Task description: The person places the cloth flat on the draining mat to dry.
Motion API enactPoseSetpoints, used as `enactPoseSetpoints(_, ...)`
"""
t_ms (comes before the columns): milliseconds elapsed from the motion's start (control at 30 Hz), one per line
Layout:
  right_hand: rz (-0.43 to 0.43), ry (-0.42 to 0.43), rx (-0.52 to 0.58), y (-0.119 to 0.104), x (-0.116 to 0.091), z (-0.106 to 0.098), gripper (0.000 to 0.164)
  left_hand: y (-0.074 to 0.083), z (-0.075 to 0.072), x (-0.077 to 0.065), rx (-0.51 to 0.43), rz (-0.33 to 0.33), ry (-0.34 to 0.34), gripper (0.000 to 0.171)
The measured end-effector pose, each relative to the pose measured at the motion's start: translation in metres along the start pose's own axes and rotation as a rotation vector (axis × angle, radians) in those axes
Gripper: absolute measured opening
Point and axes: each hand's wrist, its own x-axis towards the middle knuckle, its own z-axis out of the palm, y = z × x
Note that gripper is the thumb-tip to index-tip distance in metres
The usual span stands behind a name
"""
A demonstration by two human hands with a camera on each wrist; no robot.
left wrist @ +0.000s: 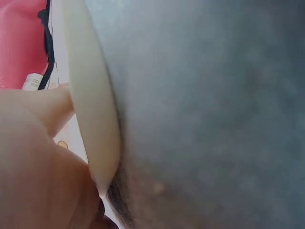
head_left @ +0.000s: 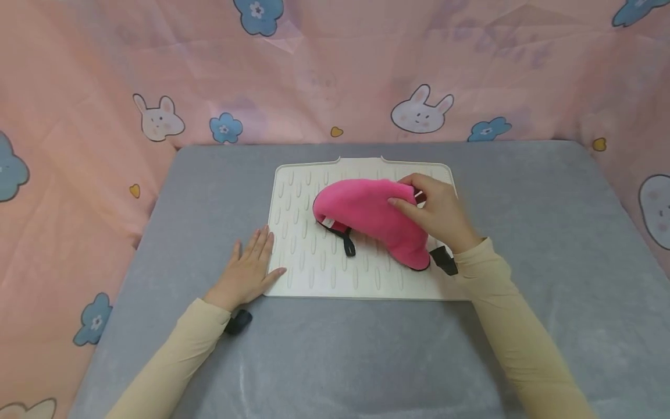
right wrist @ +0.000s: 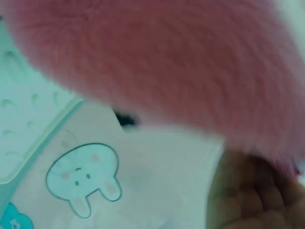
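Note:
A fuzzy pink cloth piece with black edging, a small white tag and a black loop is over the cream mat. My right hand pinches its upper right end between thumb and fingers. Pink pile fills the upper part of the right wrist view, with some of my fingers below it. My left hand rests at the mat's left edge, its fingers straight and its thumb reaching onto the mat. In the left wrist view the pink cloth shows beyond that hand.
A grey cloth-covered table lies under the mat. Behind and beside it hangs a pink curtain printed with rabbits and blue flowers. A black wrist piece shows beside the right sleeve, and a black camera beside the left.

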Motion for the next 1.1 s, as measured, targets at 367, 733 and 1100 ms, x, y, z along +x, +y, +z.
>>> enactPoseSetpoints(367, -0.06, -0.269, -0.101, 0.011, -0.02, 0.025, 0.019, 0.007, -0.012, 0.001, -0.024, -0.044, -0.063, 0.078)
enactPoseSetpoints(733, 0.045, -0.343, 0.03, 0.023, -0.024, 0.027, 0.021, 0.009, -0.014, 0.004, -0.007, -0.013, 0.034, 0.072)
enactPoseSetpoints(1100, 0.225, -0.139, 0.165, 0.045, -0.005, 0.001, 0.022, 0.017, -0.035, 0.037, -0.304, -0.038, 0.258, 0.037)
